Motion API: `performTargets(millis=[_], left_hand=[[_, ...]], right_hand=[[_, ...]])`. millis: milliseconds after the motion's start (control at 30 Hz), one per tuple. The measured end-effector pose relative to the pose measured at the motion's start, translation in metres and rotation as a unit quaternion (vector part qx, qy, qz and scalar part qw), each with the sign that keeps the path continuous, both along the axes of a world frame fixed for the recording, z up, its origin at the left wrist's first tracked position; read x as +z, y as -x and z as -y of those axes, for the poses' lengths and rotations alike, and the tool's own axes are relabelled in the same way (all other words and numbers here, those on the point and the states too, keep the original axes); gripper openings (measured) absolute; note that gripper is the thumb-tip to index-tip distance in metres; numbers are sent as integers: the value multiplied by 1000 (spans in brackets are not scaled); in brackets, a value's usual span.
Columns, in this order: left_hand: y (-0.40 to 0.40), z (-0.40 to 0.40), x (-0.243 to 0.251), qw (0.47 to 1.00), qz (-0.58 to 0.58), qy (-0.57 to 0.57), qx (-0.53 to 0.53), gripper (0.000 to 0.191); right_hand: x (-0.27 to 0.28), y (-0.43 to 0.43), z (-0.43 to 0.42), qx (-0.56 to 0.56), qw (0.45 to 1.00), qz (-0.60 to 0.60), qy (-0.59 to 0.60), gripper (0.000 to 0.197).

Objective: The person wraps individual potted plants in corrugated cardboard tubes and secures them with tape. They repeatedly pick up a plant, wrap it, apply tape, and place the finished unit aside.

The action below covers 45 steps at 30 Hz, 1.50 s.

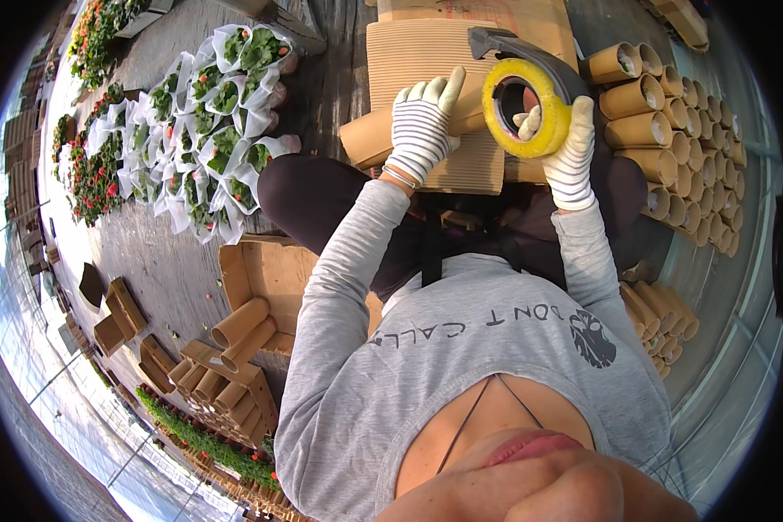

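My left hand (424,121), in a striped knit glove, lies over a brown cardboard tube (367,136) and grips it, with the index finger stretched out. The tube rests across a corrugated cardboard sheet (408,62) in front of my crossed legs. In my right hand (571,156), gloved alike, is a dark tape dispenser (535,55) carrying a yellow tape roll (547,127). Fingertips show through the roll's core. The roll and dispenser hide the tube's right part. Beneath the sheet lies another flat cardboard piece (548,19).
Stacked cardboard tubes (685,140) stand close on my right, with more tubes (662,316) behind. Potted plants in white sleeves (189,130) fill the floor at left. An open cardboard box (267,261) and a tube-filled box (228,391) sit behind my left side.
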<state>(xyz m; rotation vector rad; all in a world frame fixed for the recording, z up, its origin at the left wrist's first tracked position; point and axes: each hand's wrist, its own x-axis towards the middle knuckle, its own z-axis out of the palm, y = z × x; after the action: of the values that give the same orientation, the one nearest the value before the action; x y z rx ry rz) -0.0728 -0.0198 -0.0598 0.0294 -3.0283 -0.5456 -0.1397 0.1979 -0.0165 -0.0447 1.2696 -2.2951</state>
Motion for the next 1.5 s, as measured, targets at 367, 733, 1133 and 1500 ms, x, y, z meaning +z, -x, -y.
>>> performTargets(millis=[367, 733, 1133, 1500], left_hand=[[8, 7, 1, 1000, 2, -7, -9, 88], [21, 7, 11, 989, 150, 6, 1, 70], [17, -8, 9, 993, 104, 20, -54, 84], [22, -9, -3, 992, 120, -3, -47, 88]], right_hand=[[4, -11, 33, -31, 995, 61, -77, 59], [31, -30, 34, 98, 923, -177, -326, 42], [35, -44, 5, -50, 986, 32, -156, 45], [39, -62, 5, -35, 977, -10, -209, 52]])
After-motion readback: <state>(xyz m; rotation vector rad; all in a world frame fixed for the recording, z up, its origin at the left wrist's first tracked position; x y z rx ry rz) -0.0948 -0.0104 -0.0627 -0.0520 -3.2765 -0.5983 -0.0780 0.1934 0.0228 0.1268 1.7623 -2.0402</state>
